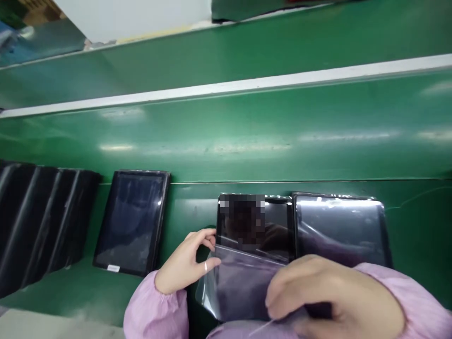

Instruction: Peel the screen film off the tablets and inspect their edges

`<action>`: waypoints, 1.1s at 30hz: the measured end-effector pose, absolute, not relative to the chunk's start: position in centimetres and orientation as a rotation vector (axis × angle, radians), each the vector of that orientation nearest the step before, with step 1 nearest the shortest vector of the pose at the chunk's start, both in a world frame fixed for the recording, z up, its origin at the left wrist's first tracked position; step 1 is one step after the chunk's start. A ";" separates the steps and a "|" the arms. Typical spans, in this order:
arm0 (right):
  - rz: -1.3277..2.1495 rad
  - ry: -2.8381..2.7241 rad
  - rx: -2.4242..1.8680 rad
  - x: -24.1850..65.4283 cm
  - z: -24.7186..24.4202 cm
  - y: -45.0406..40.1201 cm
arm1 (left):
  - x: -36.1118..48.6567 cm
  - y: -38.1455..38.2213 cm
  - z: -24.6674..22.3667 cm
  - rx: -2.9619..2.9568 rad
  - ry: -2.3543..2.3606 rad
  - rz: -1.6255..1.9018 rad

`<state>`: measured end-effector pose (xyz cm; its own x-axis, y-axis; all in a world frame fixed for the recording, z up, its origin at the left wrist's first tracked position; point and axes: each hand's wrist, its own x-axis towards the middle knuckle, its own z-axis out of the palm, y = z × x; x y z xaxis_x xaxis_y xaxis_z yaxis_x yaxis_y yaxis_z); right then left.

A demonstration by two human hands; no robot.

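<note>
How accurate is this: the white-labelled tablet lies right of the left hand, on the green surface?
The side is wrong: the head view shows the white-labelled tablet left of the left hand, on the green surface.

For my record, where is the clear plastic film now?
In the head view, the film is low, slightly right of centre, over the near part of the middle tablet, between the left hand and the right hand.

A glossy green worktop (197,136) spans the view, crossed by a thin seam (194,182). Along its far edge runs a white strip (247,88), a green band (282,47) beyond. Light reflections (243,148) streak the worktop; past its near left corner lies a pale surface (52,326).
</note>
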<state>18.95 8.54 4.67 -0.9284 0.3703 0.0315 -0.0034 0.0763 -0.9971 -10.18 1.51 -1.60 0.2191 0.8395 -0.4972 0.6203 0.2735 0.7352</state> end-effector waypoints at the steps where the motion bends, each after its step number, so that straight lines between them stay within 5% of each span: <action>1: 1.979 -2.084 -0.319 18.6 4.7 8.2 | -10.3 1.4 -1.7 1.434 1.486 0.270; 10: 1.742 -2.185 -0.454 18.9 5.1 7.6 | -9.9 1.4 -2.3 1.374 1.666 0.315; 17: 1.199 -2.552 -0.364 18.7 6.3 3.7 | -9.3 1.9 -2.5 1.479 1.764 0.385; 26: 0.691 -2.638 -0.938 20.4 8.4 6.4 | -9.4 2.1 -2.6 1.683 1.791 0.397; 29: 0.759 -2.458 -1.144 20.0 8.0 8.7 | -9.6 2.2 -2.9 1.795 1.764 0.416; 33: 1.356 -2.048 -0.993 18.1 6.3 10.9 | -9.8 2.2 -3.3 1.920 1.749 0.424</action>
